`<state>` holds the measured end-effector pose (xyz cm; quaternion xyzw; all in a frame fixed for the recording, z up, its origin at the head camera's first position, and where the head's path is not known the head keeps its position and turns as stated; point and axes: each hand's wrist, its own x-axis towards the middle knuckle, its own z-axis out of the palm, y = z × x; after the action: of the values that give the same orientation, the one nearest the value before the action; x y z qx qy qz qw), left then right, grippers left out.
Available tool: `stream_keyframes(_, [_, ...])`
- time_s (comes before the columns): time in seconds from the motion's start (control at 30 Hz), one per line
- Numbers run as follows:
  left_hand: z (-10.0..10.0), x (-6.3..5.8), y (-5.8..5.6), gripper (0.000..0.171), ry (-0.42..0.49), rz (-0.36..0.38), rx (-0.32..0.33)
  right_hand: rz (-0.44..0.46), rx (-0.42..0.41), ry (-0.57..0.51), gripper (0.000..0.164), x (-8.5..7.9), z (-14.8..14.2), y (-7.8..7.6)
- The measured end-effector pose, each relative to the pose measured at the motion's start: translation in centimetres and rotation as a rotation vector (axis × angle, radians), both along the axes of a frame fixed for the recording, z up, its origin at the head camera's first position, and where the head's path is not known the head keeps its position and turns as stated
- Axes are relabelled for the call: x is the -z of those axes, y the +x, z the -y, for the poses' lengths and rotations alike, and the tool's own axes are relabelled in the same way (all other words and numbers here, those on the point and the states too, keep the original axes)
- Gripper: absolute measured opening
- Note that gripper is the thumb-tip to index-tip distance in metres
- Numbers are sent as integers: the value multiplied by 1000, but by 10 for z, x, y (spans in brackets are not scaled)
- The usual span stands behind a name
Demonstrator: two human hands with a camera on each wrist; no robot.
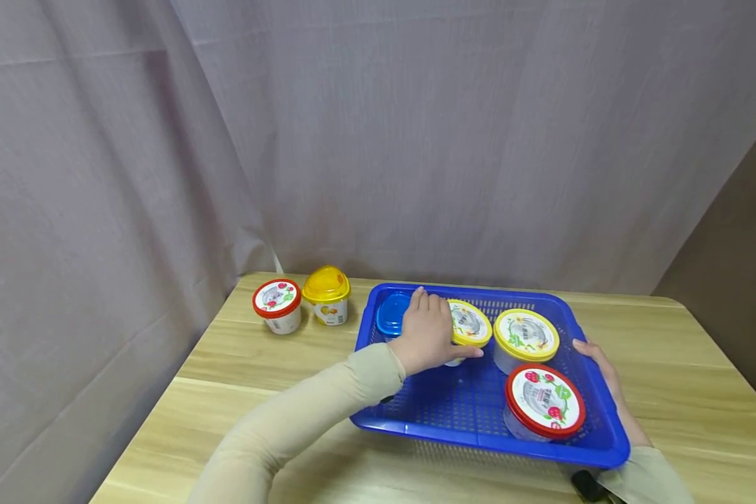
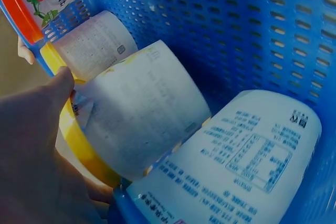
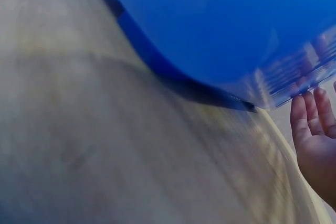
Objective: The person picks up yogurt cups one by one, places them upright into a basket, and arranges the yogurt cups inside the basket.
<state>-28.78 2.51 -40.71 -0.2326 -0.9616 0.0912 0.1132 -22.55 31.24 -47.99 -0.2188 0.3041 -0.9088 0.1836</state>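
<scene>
In the head view my left hand (image 1: 426, 332) grips a yellow-lidded tub (image 1: 469, 322) inside the blue plastic basket (image 1: 444, 432), thumb along the near edge of its lid. The left wrist view shows the thumb on that yellow rim and the tub's white side. Left of it sits a blue-lidded cup (image 1: 392, 312), partly behind my fingers. A second yellow-lidded tub (image 1: 526, 334) and a red-lidded tub (image 1: 544, 400) with strawberries stand to the right. My right hand (image 1: 607, 374) holds the basket's right side, thumb at the rim; in the right wrist view its fingertips (image 3: 296, 103) meet the wall.
On the wooden table (image 1: 227, 392), left of the basket, stand a red-lidded cup (image 1: 283, 322) and a cup with a domed yellow lid (image 1: 327, 290). A grey curtain (image 1: 416, 140) hangs behind the table, with a brown panel (image 1: 731, 259) at the right.
</scene>
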Motion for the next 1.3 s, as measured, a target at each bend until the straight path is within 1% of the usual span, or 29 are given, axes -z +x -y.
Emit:
stream_keyframes(0.1, [0,-3,-2,114,-36,9,3,-1,-29,-20,75,-2,-1,-2])
stream_keyframes(0.17, [1,-4,-2,115,-59,36,1,4,-40,-25,75,-3,-1,-2])
stream_keyframes(0.33, [1,-4,-1,117,-84,85,-8,23,-17,17,72,-3,-2,-1])
stream_keyframes(0.63, [-2,-6,0,117,-80,99,-5,-3,-54,-1,75,0,-4,-4])
stream_keyframes(0.83, [-2,-8,1,118,-80,100,-10,-11,-10,36,74,0,-4,-3])
stream_keyframes(1.03, [-2,-8,0,120,-94,68,11,5,16,55,70,0,-3,-2])
stream_keyframes(1.13, [-1,-10,-1,119,-67,56,25,-2,20,63,71,-1,-3,-3])
stream_keyframes(1.23, [0,-15,-1,114,7,44,50,-13,9,52,74,-2,-2,-2])
stream_keyframes(1.3, [1,-22,-2,110,63,41,73,-8,-12,33,75,-2,-2,-2])
